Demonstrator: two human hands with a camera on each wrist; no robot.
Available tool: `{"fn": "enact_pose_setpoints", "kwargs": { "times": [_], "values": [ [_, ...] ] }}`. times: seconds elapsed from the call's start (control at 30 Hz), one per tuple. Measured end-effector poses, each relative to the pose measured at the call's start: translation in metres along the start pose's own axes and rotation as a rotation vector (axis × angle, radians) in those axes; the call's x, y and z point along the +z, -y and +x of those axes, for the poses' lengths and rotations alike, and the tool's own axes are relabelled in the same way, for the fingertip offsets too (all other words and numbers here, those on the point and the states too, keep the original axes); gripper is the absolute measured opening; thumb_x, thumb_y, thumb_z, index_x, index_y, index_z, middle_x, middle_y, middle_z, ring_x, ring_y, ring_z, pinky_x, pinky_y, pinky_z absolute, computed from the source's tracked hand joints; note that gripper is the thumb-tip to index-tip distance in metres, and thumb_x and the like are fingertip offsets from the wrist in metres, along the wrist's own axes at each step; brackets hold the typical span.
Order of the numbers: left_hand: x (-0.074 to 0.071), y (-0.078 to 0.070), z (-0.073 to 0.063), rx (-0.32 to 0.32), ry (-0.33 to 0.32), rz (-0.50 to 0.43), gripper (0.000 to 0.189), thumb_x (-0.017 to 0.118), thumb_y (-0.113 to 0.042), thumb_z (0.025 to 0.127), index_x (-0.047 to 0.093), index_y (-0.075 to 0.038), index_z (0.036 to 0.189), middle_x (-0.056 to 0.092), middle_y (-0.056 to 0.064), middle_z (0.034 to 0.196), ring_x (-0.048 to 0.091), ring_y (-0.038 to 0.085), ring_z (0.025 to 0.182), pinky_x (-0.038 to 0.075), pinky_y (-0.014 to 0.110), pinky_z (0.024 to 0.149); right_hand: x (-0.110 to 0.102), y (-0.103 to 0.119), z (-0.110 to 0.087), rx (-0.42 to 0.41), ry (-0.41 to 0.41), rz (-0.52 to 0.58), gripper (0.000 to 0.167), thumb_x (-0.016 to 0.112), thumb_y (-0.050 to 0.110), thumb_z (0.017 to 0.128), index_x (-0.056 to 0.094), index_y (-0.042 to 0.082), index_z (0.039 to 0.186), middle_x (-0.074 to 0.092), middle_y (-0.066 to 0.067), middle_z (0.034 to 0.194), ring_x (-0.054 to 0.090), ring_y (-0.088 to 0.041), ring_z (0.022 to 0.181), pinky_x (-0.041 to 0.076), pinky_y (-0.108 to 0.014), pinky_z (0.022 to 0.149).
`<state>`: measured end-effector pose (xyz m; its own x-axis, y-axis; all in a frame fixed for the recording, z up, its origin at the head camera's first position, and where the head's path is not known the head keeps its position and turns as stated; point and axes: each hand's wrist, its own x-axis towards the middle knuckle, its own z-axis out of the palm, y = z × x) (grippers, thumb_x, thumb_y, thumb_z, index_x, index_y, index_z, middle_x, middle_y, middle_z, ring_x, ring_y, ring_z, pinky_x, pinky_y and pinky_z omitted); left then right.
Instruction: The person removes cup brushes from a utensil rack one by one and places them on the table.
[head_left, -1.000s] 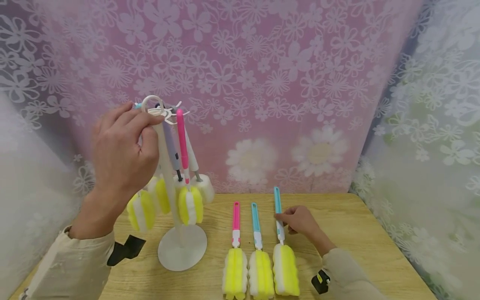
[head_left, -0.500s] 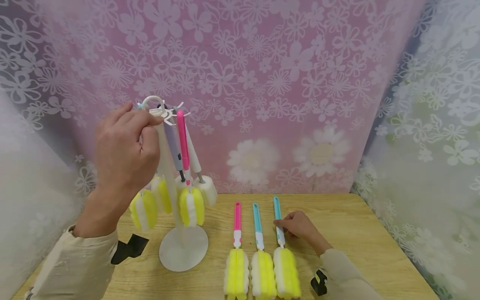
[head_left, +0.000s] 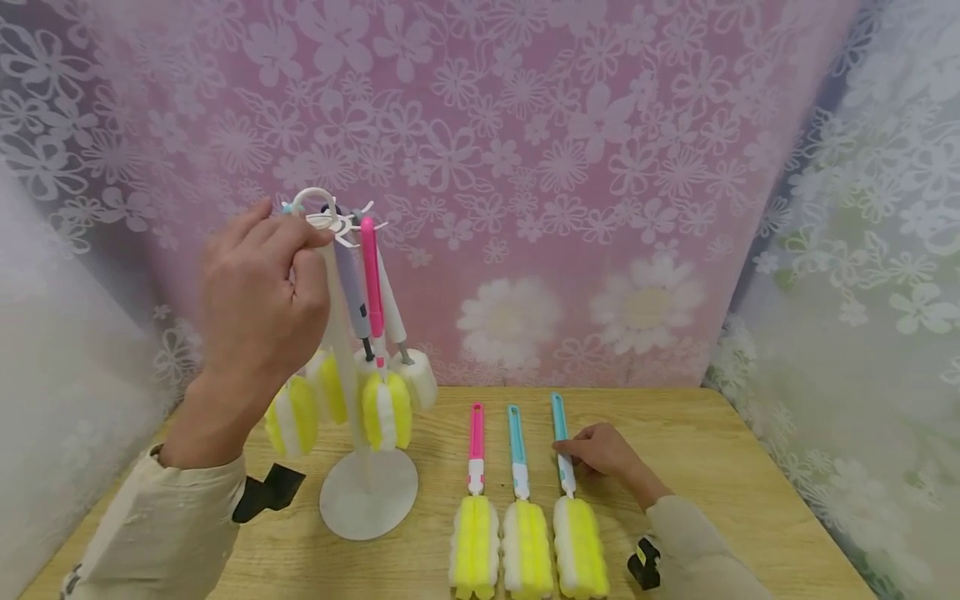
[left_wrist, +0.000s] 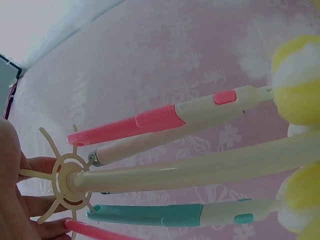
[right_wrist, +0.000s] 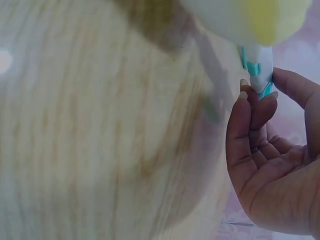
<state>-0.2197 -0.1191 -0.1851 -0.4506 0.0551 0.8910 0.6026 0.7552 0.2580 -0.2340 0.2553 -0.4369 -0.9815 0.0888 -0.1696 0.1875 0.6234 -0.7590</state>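
In the head view, the rack [head_left: 367,508] stands on the worktop [head_left: 675,433] toward 8 o'clock. The left hand [head_left: 262,308], coming in from 10 o'clock, grips the rack's top with bent fingers, blocking sight of the hooks on its own side and part of the pole [left_wrist: 200,167]. Brushes crowd the rack: a hung pink brush [head_left: 372,283] at the pole's 3 o'clock, a purple brush [head_left: 351,292] close behind the pole, a white brush [head_left: 414,381] beyond them, and yellow sponges [head_left: 292,417] at the pole's 8 o'clock, partly behind the hand. The left wrist view also shows a hanging teal brush [left_wrist: 150,215].

The right hand [head_left: 607,454], near 5 o'clock, pinches a blue brush [head_left: 579,537] by its handle; I cannot tell whether that handle touches the worktop. Two brushes lie between it and the rack, sponge ends toward 6 o'clock: a second blue brush [head_left: 527,537] just beside the held one, then a pink brush [head_left: 475,533]. A black strap [head_left: 268,493] sticks out at the left sleeve [head_left: 172,517]. A flowered curtain [head_left: 600,167] rises behind the worktop at 12 o'clock.
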Motion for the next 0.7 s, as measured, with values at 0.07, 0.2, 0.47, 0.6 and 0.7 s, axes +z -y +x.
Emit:
{"fn": "enact_pose_setpoints", "kwargs": {
  "times": [0.07,0.2,0.47,0.6,0.7],
  "values": [
    [0.0,0.0,0.0,-0.004,0.0,0.003,0.037,0.035,-0.014,0.09,0.07,0.0,0.089,0.07,0.013,0.097,0.049,0.03,0.124,0.025,0.046,0.109,0.002,0.0,0.001,-0.003,0.001,-0.012,0.035,0.073,0.031,0.083,0.062,0.004,0.062,0.053,-0.003,0.051,0.042,-0.013,0.044,0.037,-0.026,0.045],
    [0.0,-0.001,0.0,-0.012,0.005,0.014,0.037,0.035,-0.015,0.09,0.07,-0.001,0.089,0.07,0.012,0.097,0.048,0.029,0.125,0.025,0.046,0.109,0.007,-0.001,0.005,-0.011,0.013,-0.025,0.036,0.072,0.03,0.083,0.061,0.006,0.06,0.049,-0.002,0.048,0.038,-0.011,0.042,0.034,-0.024,0.043],
    [0.002,-0.001,0.0,-0.01,0.013,0.024,0.037,0.035,-0.016,0.091,0.069,-0.001,0.09,0.07,0.012,0.098,0.048,0.029,0.125,0.025,0.046,0.109,0.016,0.0,0.007,-0.002,0.012,-0.033,0.026,0.071,0.025,0.085,0.069,0.005,0.068,0.057,-0.004,0.053,0.049,-0.014,0.045,0.041,-0.025,0.045],
    [0.002,0.0,-0.001,-0.009,0.016,0.031,0.037,0.035,-0.018,0.091,0.069,-0.001,0.09,0.069,0.013,0.099,0.047,0.03,0.126,0.025,0.047,0.109,0.02,0.001,0.006,0.027,0.009,-0.008,0.027,0.07,0.024,0.086,0.069,0.005,0.068,0.058,-0.005,0.055,0.05,-0.014,0.046,0.042,-0.026,0.046],
    [0.001,0.0,-0.001,-0.006,0.012,0.032,0.038,0.036,-0.018,0.091,0.069,-0.001,0.09,0.069,0.014,0.099,0.047,0.03,0.125,0.025,0.047,0.109,0.022,0.002,0.006,0.026,0.001,-0.007,0.026,0.069,0.024,0.087,0.069,0.004,0.069,0.058,-0.005,0.056,0.052,-0.015,0.048,0.044,-0.027,0.047]
  ]
}}
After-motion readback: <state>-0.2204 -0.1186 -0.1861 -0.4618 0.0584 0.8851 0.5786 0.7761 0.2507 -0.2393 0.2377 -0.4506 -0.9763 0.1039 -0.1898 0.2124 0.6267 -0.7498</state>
